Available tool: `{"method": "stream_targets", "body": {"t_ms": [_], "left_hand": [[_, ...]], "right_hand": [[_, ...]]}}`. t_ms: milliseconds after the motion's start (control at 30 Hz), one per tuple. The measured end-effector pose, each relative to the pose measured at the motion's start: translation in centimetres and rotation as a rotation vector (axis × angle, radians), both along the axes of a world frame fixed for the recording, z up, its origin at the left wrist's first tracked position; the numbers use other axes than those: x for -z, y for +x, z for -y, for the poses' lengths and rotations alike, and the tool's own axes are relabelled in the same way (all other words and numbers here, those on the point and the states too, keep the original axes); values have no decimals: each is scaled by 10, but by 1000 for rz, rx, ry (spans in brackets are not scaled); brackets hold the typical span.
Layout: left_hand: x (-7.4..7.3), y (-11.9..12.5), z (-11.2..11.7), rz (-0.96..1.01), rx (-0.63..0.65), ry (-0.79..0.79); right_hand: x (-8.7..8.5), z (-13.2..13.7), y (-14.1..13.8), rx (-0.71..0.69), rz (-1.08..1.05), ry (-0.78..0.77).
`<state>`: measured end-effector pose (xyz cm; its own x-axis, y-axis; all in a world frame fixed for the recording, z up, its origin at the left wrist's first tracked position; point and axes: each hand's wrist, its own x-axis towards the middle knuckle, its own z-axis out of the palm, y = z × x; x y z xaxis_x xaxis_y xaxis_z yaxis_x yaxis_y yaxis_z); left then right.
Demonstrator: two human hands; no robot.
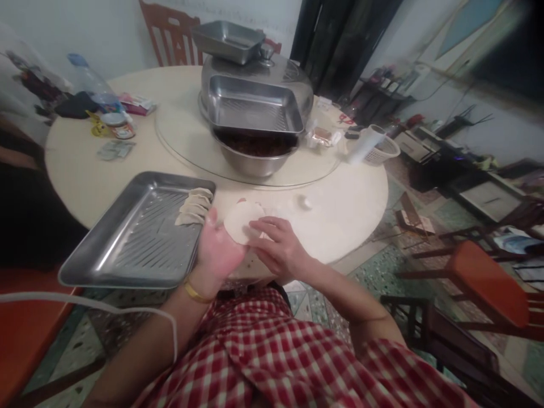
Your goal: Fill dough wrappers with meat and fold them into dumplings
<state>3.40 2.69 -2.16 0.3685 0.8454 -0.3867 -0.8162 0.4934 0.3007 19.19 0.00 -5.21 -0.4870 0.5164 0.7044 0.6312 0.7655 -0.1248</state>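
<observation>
A round, pale dumpling wrapper (240, 222) is between my two hands above the table's front edge. My left hand (219, 249) is turned palm up and supports the wrapper's left side, its fingers mostly hidden behind the dough. From the right, my right hand (278, 246) pinches the wrapper's edge between thumb and fingers. Left of my hands lies a large metal tray (140, 249), with several folded dumplings (195, 207) in a row along its right side. Beyond the wrapper stands a metal bowl (255, 164) holding a dark filling.
An empty metal tray (255, 107) rests tilted over the bowl, against a domed metal lid (293, 79) with another tray (229, 39) on top. A small white lump (305, 202) lies to the right. A jar (118, 126), plastic bottle (91, 79) and white basket (381, 150) stand farther off.
</observation>
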Motion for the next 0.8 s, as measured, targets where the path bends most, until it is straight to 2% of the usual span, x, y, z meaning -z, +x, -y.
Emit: {"method": "stream_targets", "body": {"t_ms": [100,167,300,433,633,800], "left_hand": [[-10,-7,2,-44,-6,73],[-16,-11,4,-103,-3,92],[-23,-20,6,-196,18,144],[-17,-28,1,-75,73,99],[-4,-39,-11,82,170,101],[6,-46,-22,130,151,190]], "right_hand": [[-11,-6,17,92,-62,-26],[-18,-20,32,184,-127,-91],[-30,-68,66,388,-226,-157],[-40,-120,90,531,-137,-152],[-50,-180,87,450,19,-198],[-61,-207,78,362,136,-219]]}}
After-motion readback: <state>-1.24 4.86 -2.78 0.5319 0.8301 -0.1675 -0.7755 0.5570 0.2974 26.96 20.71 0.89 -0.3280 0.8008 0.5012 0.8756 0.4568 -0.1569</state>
